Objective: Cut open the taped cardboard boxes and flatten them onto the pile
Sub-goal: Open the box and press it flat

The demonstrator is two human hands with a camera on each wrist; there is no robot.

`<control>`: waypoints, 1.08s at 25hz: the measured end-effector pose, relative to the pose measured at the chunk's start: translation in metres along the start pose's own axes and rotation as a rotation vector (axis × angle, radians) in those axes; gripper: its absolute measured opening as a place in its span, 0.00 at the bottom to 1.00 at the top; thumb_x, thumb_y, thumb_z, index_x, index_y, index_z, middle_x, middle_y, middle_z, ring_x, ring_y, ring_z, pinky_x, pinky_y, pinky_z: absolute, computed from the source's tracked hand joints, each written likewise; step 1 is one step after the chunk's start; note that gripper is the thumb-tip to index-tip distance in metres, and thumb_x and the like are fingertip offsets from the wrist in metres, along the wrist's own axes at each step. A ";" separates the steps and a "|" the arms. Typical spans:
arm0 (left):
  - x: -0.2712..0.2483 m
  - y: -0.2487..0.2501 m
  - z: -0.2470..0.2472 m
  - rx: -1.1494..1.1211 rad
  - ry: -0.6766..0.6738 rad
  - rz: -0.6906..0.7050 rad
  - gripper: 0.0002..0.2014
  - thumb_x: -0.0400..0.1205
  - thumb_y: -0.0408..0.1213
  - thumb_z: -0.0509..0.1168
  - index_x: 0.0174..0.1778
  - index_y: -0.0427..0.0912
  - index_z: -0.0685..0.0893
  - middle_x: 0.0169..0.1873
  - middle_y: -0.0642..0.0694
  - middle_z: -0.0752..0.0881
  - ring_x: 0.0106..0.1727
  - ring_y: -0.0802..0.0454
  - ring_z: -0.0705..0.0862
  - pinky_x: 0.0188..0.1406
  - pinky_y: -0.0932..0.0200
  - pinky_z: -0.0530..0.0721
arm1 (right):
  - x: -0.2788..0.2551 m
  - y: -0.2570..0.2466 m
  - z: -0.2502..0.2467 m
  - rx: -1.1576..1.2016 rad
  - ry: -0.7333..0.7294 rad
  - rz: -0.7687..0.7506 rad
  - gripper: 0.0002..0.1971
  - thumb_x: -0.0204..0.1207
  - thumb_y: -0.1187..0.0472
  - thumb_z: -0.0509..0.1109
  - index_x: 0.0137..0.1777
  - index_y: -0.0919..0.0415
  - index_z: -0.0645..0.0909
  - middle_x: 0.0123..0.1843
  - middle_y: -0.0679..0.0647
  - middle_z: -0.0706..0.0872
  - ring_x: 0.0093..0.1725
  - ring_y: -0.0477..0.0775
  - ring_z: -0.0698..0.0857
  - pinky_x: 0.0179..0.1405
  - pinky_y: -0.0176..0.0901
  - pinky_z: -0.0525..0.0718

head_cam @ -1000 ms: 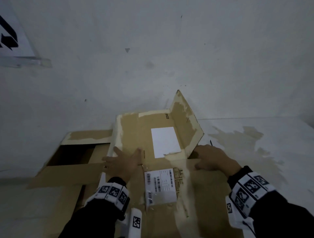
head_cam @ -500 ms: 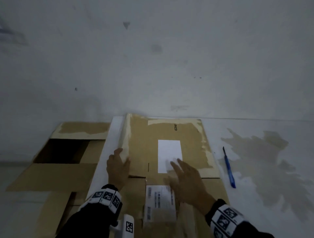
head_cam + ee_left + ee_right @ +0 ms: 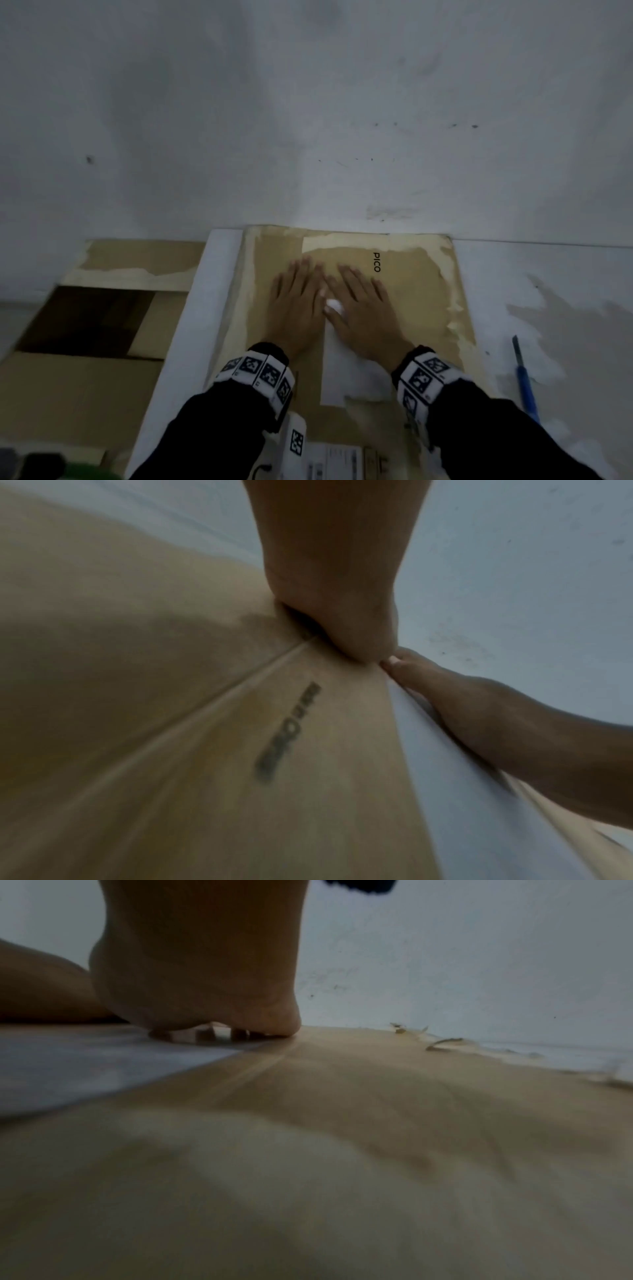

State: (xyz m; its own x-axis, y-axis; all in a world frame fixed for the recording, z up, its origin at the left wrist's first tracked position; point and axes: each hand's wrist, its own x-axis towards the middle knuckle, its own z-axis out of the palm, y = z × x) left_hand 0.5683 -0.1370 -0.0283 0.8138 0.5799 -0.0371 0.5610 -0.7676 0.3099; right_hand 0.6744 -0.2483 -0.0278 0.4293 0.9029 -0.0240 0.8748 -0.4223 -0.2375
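Observation:
A flattened brown cardboard box point(image 3: 418, 298) marked PICO lies on the white floor against the wall. It carries torn pale tape strips and a white label point(image 3: 346, 373). My left hand point(image 3: 298, 301) and right hand point(image 3: 359, 305) lie side by side on it, palms down, fingers straight, pressing the cardboard flat. From the left wrist, the left palm point(image 3: 339, 582) bears on the cardboard point(image 3: 171, 723), with the right hand point(image 3: 507, 723) beside it on the label. The right palm point(image 3: 202, 974) presses down at the label's edge in the right wrist view.
A blue-handled cutter point(image 3: 524, 380) lies on the floor right of the box. Another opened cardboard box point(image 3: 89, 342) with spread flaps lies to the left. A white strip of board point(image 3: 191, 325) runs between the two. The wall point(image 3: 308, 120) stands just beyond.
The raised right flap has been folded down flat. Both hands moved forward to the middle of the box and now press side by side; my view has tipped closer to it.

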 end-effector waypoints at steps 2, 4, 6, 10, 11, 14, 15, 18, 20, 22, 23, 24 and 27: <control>0.012 -0.007 0.002 0.044 -0.005 -0.011 0.32 0.80 0.56 0.31 0.84 0.55 0.45 0.83 0.52 0.41 0.84 0.52 0.39 0.80 0.50 0.36 | 0.019 0.024 -0.004 -0.035 0.037 0.122 0.32 0.79 0.37 0.44 0.80 0.46 0.64 0.83 0.53 0.62 0.81 0.56 0.63 0.76 0.62 0.65; 0.014 -0.008 0.003 0.048 0.016 -0.014 0.31 0.82 0.56 0.35 0.84 0.57 0.45 0.83 0.53 0.41 0.84 0.53 0.38 0.80 0.50 0.37 | 0.027 0.051 -0.008 -0.021 0.041 0.311 0.34 0.77 0.34 0.38 0.83 0.43 0.52 0.86 0.51 0.50 0.84 0.53 0.50 0.81 0.61 0.51; 0.013 -0.007 0.004 0.040 0.030 -0.001 0.30 0.83 0.56 0.37 0.84 0.57 0.45 0.83 0.53 0.41 0.84 0.53 0.39 0.80 0.50 0.38 | 0.026 0.065 -0.010 -0.047 0.055 0.407 0.35 0.78 0.32 0.38 0.84 0.42 0.46 0.86 0.50 0.46 0.85 0.54 0.45 0.81 0.59 0.44; 0.016 -0.008 0.005 0.060 0.040 -0.004 0.30 0.83 0.56 0.38 0.84 0.58 0.45 0.84 0.53 0.43 0.84 0.53 0.40 0.81 0.49 0.41 | 0.024 0.058 -0.009 -0.071 0.103 0.407 0.34 0.78 0.33 0.40 0.83 0.44 0.51 0.86 0.51 0.52 0.84 0.55 0.51 0.80 0.61 0.49; 0.016 -0.007 0.004 0.058 0.033 -0.004 0.31 0.83 0.56 0.38 0.84 0.57 0.47 0.84 0.52 0.44 0.84 0.52 0.41 0.81 0.49 0.41 | 0.026 0.057 -0.009 -0.071 0.114 0.407 0.35 0.78 0.33 0.40 0.83 0.45 0.53 0.85 0.51 0.55 0.84 0.56 0.53 0.80 0.62 0.51; 0.016 -0.006 0.001 0.058 -0.033 -0.014 0.33 0.80 0.58 0.34 0.84 0.55 0.46 0.84 0.50 0.44 0.84 0.51 0.40 0.80 0.48 0.40 | 0.029 0.056 -0.019 -0.025 0.001 0.423 0.35 0.79 0.34 0.41 0.84 0.48 0.49 0.86 0.54 0.49 0.84 0.58 0.47 0.80 0.66 0.46; 0.018 -0.006 -0.002 0.062 -0.078 -0.020 0.35 0.78 0.59 0.31 0.84 0.55 0.43 0.84 0.50 0.42 0.84 0.51 0.39 0.80 0.48 0.39 | 0.027 0.050 -0.022 0.008 -0.071 0.432 0.36 0.80 0.35 0.43 0.84 0.50 0.44 0.86 0.54 0.44 0.84 0.58 0.42 0.80 0.66 0.43; 0.023 -0.008 -0.016 0.072 -0.265 -0.012 0.33 0.82 0.60 0.36 0.83 0.54 0.39 0.83 0.48 0.37 0.83 0.48 0.36 0.80 0.45 0.38 | 0.000 0.015 -0.021 0.065 -0.178 0.335 0.39 0.79 0.33 0.42 0.84 0.52 0.39 0.85 0.55 0.36 0.84 0.59 0.35 0.80 0.66 0.37; 0.011 -0.006 -0.028 0.075 -0.325 0.017 0.31 0.87 0.52 0.46 0.84 0.50 0.41 0.84 0.45 0.38 0.84 0.45 0.38 0.81 0.44 0.42 | -0.034 -0.009 -0.012 0.090 -0.163 0.205 0.40 0.76 0.31 0.37 0.84 0.52 0.42 0.86 0.55 0.39 0.84 0.58 0.38 0.79 0.64 0.38; -0.027 0.000 -0.030 0.073 -0.341 0.024 0.32 0.88 0.50 0.47 0.84 0.45 0.41 0.84 0.44 0.39 0.84 0.45 0.39 0.83 0.45 0.44 | -0.072 -0.024 -0.004 0.051 -0.120 0.136 0.38 0.78 0.32 0.40 0.84 0.53 0.50 0.86 0.56 0.48 0.84 0.58 0.48 0.79 0.64 0.47; -0.053 0.003 -0.025 0.079 -0.331 0.022 0.33 0.87 0.53 0.44 0.84 0.45 0.39 0.83 0.44 0.37 0.84 0.46 0.38 0.82 0.46 0.42 | -0.087 -0.026 0.001 0.030 -0.075 0.139 0.37 0.79 0.34 0.42 0.84 0.53 0.55 0.85 0.56 0.53 0.84 0.58 0.54 0.78 0.64 0.52; -0.077 0.006 -0.019 0.083 -0.305 0.021 0.34 0.86 0.57 0.40 0.83 0.45 0.37 0.82 0.46 0.35 0.83 0.47 0.36 0.81 0.48 0.39 | -0.097 -0.026 0.004 0.021 -0.043 0.154 0.35 0.80 0.34 0.45 0.83 0.53 0.58 0.84 0.55 0.57 0.83 0.58 0.58 0.77 0.64 0.56; -0.118 0.005 0.000 0.072 -0.158 0.010 0.34 0.84 0.60 0.36 0.84 0.47 0.45 0.83 0.47 0.43 0.84 0.48 0.41 0.80 0.47 0.41 | -0.107 -0.025 0.009 -0.018 -0.004 0.173 0.35 0.79 0.35 0.50 0.82 0.52 0.60 0.84 0.54 0.60 0.82 0.56 0.61 0.76 0.63 0.62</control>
State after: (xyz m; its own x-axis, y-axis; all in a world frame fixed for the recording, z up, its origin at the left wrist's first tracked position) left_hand 0.4747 -0.2094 -0.0225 0.8296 0.5268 -0.1850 0.5580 -0.7937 0.2422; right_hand 0.6046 -0.3334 -0.0281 0.5730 0.8169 -0.0666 0.7918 -0.5727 -0.2125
